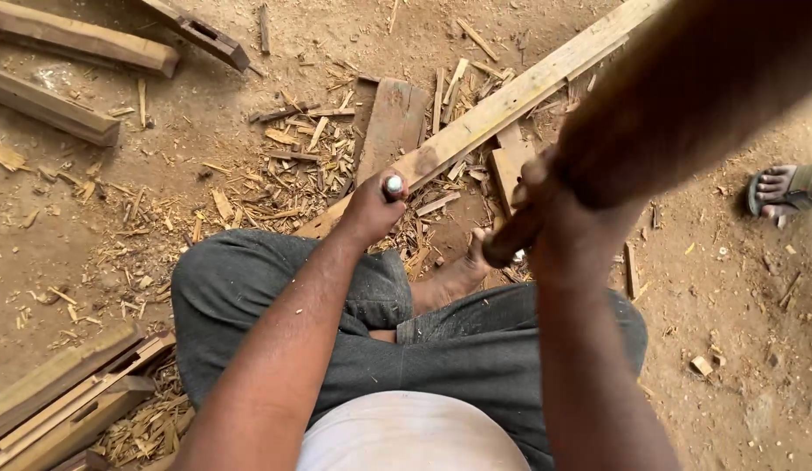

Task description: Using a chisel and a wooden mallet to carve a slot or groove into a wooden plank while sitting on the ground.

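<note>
At the left of the frame lie beams (48,105) and lots of chips (293,166) on the dirt. In the middle, the left hand (371,209) is closed tight around a chisel (393,184), set on the long plank (511,100). To the right, the right hand (559,227) grips a mallet (685,87), lifted high and blurry. A crooked hit could smack the knuckles. The bare foot (458,275) sits close to the plank, so a slipping chisel might cut it.
</note>
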